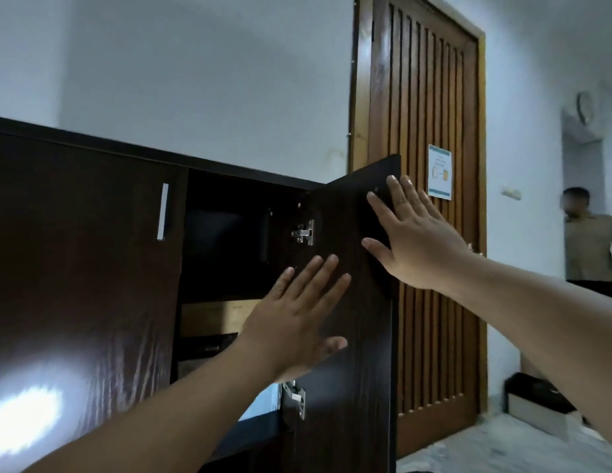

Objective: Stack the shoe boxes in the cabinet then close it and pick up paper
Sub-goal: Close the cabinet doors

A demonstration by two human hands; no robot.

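Hands, left (299, 322) and right (412, 240), press flat-fingered on open cabinet door (352, 387); boxes (212, 315) dimly inside.

Dark wooden cabinet (76, 250) stands with its right door (345, 336) ajar, tan shoe box (212, 315) shelved inside.

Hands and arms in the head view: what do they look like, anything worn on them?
Both are bare. The left hand and right hand wear no gloves, and no rings, watch or bracelet show on the sides facing the camera. Both forearms are uncovered as far as the frame edges, with no sleeve cuff in view. No markings or tattoos are visible.
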